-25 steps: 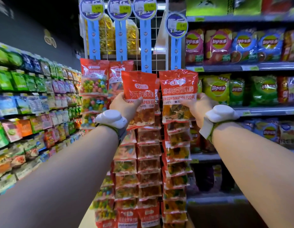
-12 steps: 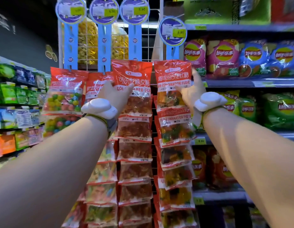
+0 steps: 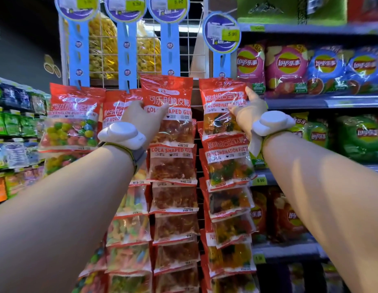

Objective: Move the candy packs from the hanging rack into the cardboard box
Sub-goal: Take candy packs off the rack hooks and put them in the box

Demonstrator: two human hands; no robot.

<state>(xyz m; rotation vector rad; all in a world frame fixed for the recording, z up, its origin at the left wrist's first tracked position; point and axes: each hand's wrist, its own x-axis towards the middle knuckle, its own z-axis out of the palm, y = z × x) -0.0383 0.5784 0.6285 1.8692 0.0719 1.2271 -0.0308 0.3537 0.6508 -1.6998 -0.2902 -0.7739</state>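
Left hand (image 3: 144, 121) is raised to the white wire hanging rack (image 3: 189, 51), thumb across the front of a red-topped clear plastic pack of brown cola-shaped gummies (image 3: 168, 108), fingers out of sight behind it; it grips the pack by its left edge. Right hand (image 3: 248, 111) grips a matching red-topped clear pack of mixed-colour fudge candies (image 3: 223, 106) by its right edge, thumb on the front face, index finger up along the edge.

Each pack lies inward of its hand, towards the centre line, long axis vertical. Each heads its own column, top edge just below a blue plastic hanging strip (image 3: 170, 49); whether either remains clipped to a strip cannot be determined.

Below both hands, further red-topped packs (image 3: 173, 166) hang in overlapping columns. Neither hand is nearer; both are level. The cardboard box is not in view.

Judgement: release depends on drawing each pack away from its strip before lowering.

White wrist-worn devices (image 3: 122, 134) sit behind both hands.
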